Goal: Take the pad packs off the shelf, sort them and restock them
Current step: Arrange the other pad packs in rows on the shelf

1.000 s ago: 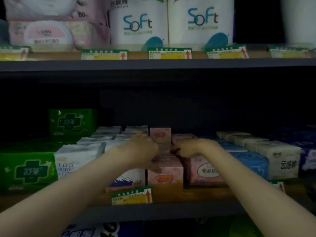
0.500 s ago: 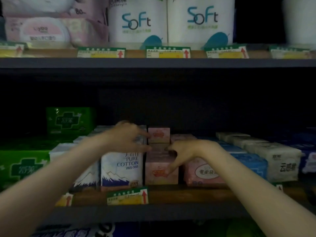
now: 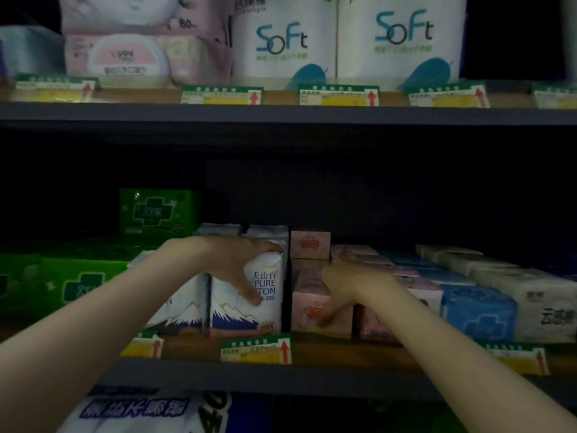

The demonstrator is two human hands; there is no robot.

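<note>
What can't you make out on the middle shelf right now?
Head view only:
- Behind the front packs: the back of the shelf is in darkness.
- White pack: label partly covered by the left hand.
- Pink pack: the right hand covers its top.
- Price tag: print too small.

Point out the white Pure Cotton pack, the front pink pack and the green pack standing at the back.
white Pure Cotton pack (image 3: pixel 265 307), head view, printed front face.
front pink pack (image 3: pixel 307 307), head view, front face.
green pack (image 3: pixel 156 212), head view, front face.
</note>
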